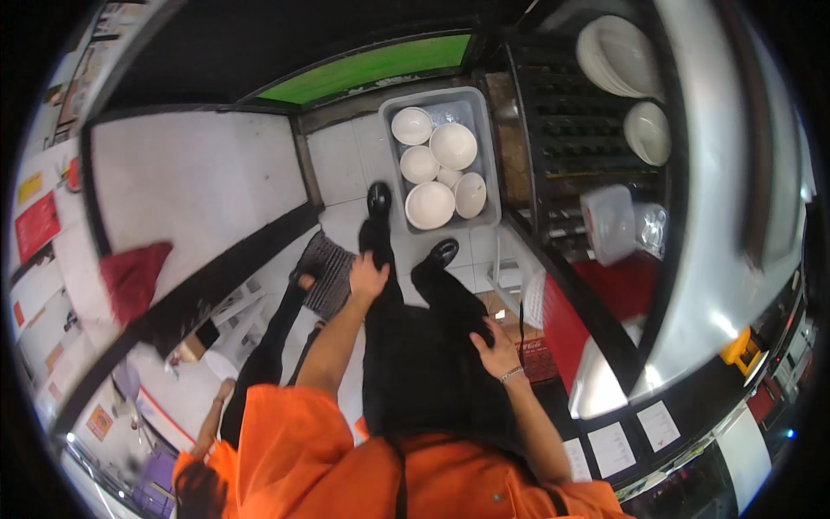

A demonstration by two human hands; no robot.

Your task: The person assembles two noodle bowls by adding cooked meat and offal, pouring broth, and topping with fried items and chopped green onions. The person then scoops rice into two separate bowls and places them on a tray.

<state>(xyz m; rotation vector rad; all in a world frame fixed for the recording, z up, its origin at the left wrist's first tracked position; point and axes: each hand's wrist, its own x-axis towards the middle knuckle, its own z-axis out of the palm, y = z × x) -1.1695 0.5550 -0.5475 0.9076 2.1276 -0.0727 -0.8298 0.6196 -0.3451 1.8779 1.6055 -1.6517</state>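
My left hand (370, 277) hangs in front of my dark trousers, fingers loosely apart, with nothing seen in it. Below it, a grey striped mat or cloth (330, 281) shows beside my leg. My right hand (496, 353), a bracelet at its wrist, is held out at my right side, thumb and fingers spread around nothing. Ahead of my feet, a grey plastic tub (495, 164) rests on the tiled floor. Several white bowls (430, 205) lie inside it, along with something clear and shiny (445, 114).
At the right, a dark rack (562, 130) carries stacked white plates (616, 56); a clear plastic container (608, 225) stands nearby. A white-topped counter (190, 173) with a red cloth (134, 281) runs along the left. Another person in an orange top (207, 480) is close at my left.
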